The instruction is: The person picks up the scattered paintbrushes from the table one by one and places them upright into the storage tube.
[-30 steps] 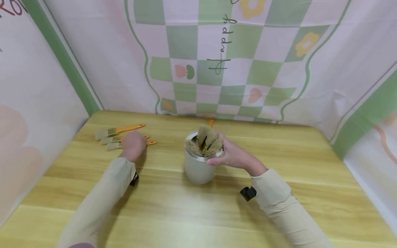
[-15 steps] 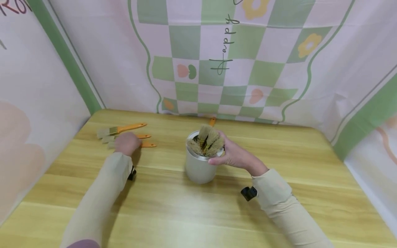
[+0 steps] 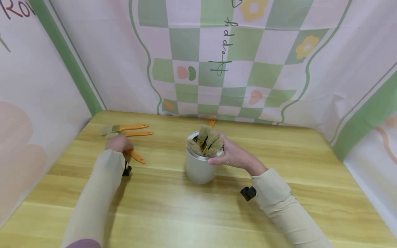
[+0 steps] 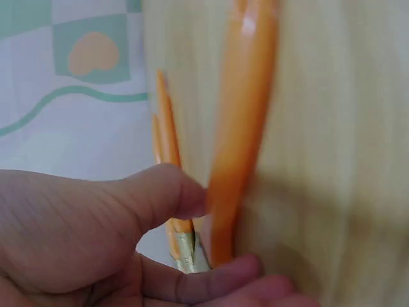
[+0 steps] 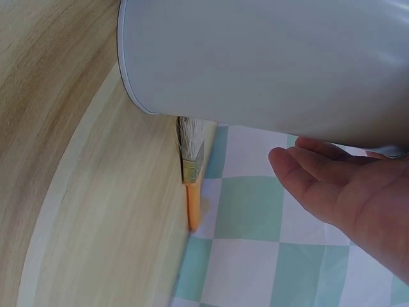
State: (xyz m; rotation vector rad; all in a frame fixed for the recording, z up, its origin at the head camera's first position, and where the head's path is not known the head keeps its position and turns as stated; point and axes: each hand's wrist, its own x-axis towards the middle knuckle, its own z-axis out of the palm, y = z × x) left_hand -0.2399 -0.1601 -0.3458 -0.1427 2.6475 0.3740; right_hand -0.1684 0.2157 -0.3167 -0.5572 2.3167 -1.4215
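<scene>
At the left of the table, my left hand (image 3: pixel 119 143) pinches an orange-handled paintbrush (image 3: pixel 137 157). The left wrist view has the thumb against the handle (image 4: pixel 243 121), with fingers on its other side; its bristles are hidden. Two more paintbrushes (image 3: pixel 136 134) lie just beyond that hand, bristles leftward. My right hand (image 3: pixel 234 153) holds the rim of a pale grey can (image 3: pixel 200 170) from the right, thumb in front. Several paintbrushes stand in the can with their bristles (image 3: pixel 211 141) upward.
Behind the can, another orange-handled paintbrush (image 5: pixel 193 208) lies on the wooden table (image 3: pixel 198 213). A checkered fabric backdrop (image 3: pixel 211 74) rises at the table's back edge, and pale fabric walls (image 3: pixel 46 86) close in the sides.
My left hand has drawn back slightly left, and the nearest paintbrush has turned so its handle end points toward the table's front. The right hand and can stay put.
</scene>
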